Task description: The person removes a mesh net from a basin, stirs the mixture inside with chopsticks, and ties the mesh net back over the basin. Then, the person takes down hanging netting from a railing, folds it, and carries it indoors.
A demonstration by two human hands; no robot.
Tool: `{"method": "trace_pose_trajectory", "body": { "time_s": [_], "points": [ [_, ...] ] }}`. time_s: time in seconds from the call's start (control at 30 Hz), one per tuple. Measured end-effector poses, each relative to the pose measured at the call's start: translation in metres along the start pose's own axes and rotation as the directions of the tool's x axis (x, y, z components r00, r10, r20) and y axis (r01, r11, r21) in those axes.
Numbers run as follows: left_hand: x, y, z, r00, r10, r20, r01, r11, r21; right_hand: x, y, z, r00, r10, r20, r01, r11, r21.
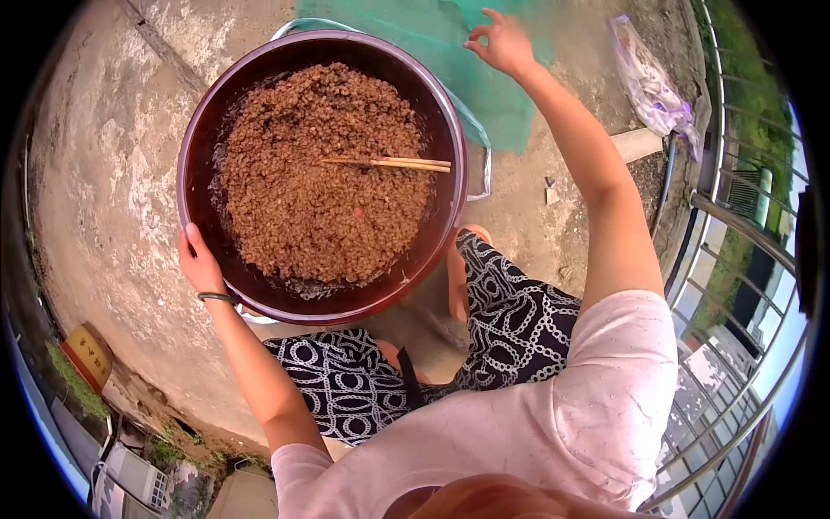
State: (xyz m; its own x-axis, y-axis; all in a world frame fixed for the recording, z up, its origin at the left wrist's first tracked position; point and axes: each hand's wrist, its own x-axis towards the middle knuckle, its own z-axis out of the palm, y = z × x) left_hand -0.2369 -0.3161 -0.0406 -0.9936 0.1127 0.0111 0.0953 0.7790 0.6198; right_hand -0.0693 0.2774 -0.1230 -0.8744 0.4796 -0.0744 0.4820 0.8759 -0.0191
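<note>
No word or number can be read. The orange-brown flower pot (86, 356) at the left edge carries a short row of small dark marks on its side; they are probably written characters, but too small and slanted to make out. The crumpled plastic bag (650, 82) at upper right shows purple patches, too creased to yield any lettering.
</note>
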Motion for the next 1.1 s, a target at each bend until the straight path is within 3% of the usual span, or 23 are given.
{"method": "trace_pose_trajectory", "body": {
  "time_s": [0.07, 0.17, 0.27, 0.37, 0.43, 0.5, 0.57, 0.63, 0.7, 0.73, 0.8, 0.83, 0.87, 0.9, 0.93, 1.0, 1.03, 1.1],
  "points": [
    [0.0, -0.006, 0.0, 1.0, -0.014, -0.001, 0.014, 1.0, -0.017, 0.009, -0.008, 0.021, 0.996, 0.028, 0.089, -0.018, 0.993, -0.115],
    [-0.002, 0.003, 0.002, 0.999, -0.036, 0.0, 0.036, 0.999, 0.005, 0.035, -0.018, 0.042, 0.986, 0.127, 0.108, -0.114, 0.986, -0.119],
    [-0.001, -0.002, 0.0, 0.999, -0.044, 0.003, 0.044, 0.998, 0.045, 0.068, -0.007, 0.074, 0.985, 0.165, -0.055, -0.172, 0.967, -0.186],
    [-0.003, -0.001, 0.003, 0.998, -0.007, -0.061, 0.013, 0.996, 0.085, 0.075, -0.017, -0.002, 0.959, 0.266, -0.094, -0.246, 0.952, 0.184],
    [-0.005, 0.009, 0.003, 0.999, -0.023, -0.04, 0.028, 0.992, 0.124, 0.074, -0.025, -0.017, 0.876, 0.286, -0.389, -0.276, 0.958, 0.083],
    [-0.006, 0.011, 0.0, 0.997, -0.079, -0.018, 0.081, 0.987, 0.139, 0.059, -0.023, -0.08, 0.659, 0.157, -0.735, 0.113, 0.946, 0.303],
    [-0.007, 0.009, 0.003, 0.991, 0.095, -0.094, -0.077, 0.981, 0.179, 0.031, -0.042, -0.15, 0.667, 0.339, -0.663, 0.112, 0.835, 0.539],
    [-0.009, 0.014, 0.002, 0.952, 0.286, -0.11, -0.241, 0.92, 0.309, -0.001, -0.058, -0.213, 0.613, 0.264, -0.745, 0.306, 0.79, 0.532],
    [-0.017, 0.045, -0.008, 0.853, 0.515, -0.084, -0.417, 0.769, 0.485, -0.036, -0.081, -0.252, 0.643, 0.334, -0.689, 0.355, 0.667, 0.654],
    [-0.022, 0.071, -0.014, 0.795, 0.604, -0.051, -0.489, 0.689, 0.534, -0.052, -0.094, -0.262, 0.618, 0.288, -0.731, 0.448, 0.635, 0.629],
    [-0.039, 0.127, -0.016, 0.735, 0.677, -0.029, -0.605, 0.675, 0.421, -0.097, -0.124, -0.284, 0.6, 0.129, -0.79, 0.593, 0.591, 0.547],
    [-0.046, 0.138, -0.005, 0.814, 0.57, 0.106, -0.578, 0.813, 0.067, -0.122, -0.142, -0.293, 0.586, 0.077, -0.807, 0.578, 0.658, 0.483],
    [-0.044, 0.147, 0.006, 0.829, 0.491, 0.268, -0.422, 0.864, -0.276, -0.148, -0.161, -0.302, 0.571, 0.024, -0.821, 0.562, 0.717, 0.412],
    [-0.036, 0.157, 0.016, 0.747, 0.399, 0.531, 0.001, 0.799, -0.602, -0.167, -0.177, -0.306, 0.585, -0.048, -0.809, 0.641, 0.638, 0.426],
    [-0.028, 0.169, 0.019, 0.545, 0.415, 0.728, 0.478, 0.56, -0.677, -0.182, -0.196, -0.304, 0.607, -0.151, -0.78, 0.747, 0.442, 0.496],
    [-0.021, 0.202, 0.002, 0.447, 0.528, 0.722, 0.819, 0.083, -0.568, -0.207, -0.237, -0.297, 0.609, -0.35, -0.712, 0.766, 0.026, 0.643],
    [-0.019, 0.212, -0.012, 0.486, 0.552, 0.678, 0.793, 0.049, -0.608, -0.218, -0.257, -0.295, 0.585, -0.435, -0.685, 0.707, -0.141, 0.693],
    [-0.013, 0.217, -0.043, 0.557, 0.584, 0.591, 0.737, -0.02, -0.675, -0.235, -0.291, -0.293, 0.527, -0.563, -0.637, 0.556, -0.339, 0.759]
  ]
}}
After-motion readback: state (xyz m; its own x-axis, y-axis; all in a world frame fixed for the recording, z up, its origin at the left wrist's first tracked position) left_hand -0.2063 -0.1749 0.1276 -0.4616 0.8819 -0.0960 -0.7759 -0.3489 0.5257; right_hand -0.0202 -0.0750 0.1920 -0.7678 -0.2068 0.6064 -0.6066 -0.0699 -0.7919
